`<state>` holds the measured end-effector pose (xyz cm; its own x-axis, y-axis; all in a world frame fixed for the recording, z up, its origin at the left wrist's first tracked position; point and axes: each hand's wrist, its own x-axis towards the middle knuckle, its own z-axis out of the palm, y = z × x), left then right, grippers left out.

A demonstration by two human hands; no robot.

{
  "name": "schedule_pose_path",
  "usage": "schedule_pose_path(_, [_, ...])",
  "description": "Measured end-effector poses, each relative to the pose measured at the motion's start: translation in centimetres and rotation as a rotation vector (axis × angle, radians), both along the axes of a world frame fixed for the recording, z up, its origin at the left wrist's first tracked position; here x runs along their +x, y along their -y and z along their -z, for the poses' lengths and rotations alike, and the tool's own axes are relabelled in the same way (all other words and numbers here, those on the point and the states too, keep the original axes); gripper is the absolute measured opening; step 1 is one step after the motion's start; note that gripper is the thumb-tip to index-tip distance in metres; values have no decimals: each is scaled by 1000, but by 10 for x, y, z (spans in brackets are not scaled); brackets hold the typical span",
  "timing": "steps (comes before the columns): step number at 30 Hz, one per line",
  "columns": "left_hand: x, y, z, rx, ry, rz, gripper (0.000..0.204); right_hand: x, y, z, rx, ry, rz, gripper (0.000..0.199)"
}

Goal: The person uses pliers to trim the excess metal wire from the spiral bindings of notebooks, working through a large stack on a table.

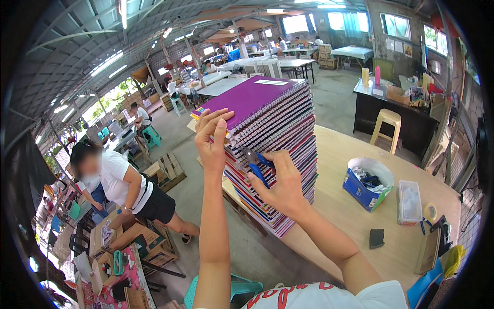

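The hands are working at the tall stack of spiral notebooks (272, 149) in mid-frame on the wooden counter (360, 226): the left hand (212, 140) is pressing half-open fingers against the upper spiral edge. The right hand (280, 188) is gripping blue-handled pliers (257, 166) closed-fisted, nose touching the spirals.

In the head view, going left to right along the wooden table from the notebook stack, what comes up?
Tall stack of spiral-bound notebooks with a purple cover on top → blue cardboard box lined with white plastic → clear rectangular plastic container → yellow tape roll.
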<state>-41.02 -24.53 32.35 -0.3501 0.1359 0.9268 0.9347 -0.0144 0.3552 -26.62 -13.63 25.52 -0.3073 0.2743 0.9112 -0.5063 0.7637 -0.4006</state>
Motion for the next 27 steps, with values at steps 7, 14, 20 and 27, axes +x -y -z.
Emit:
schedule_pose_path(7, [1, 1, -1, -3, -42, -10, 25, -9, -27, 1, -988, 597, -1337, 34])
schedule_pose_path(14, [0, 3, -2, -26, -33, 1, 25, 13, 1, -3, -157, 250, -177, 41])
schedule_pose_path(20, [-2, 1, -3, -15, -48, 3, 25, 4, 6, 10, 9, 78, 1, 42])
schedule_pose_path(27, [0, -1, -2, -3, -41, 18, 26, 2, 5, 10, 16, 100, -3, 40])
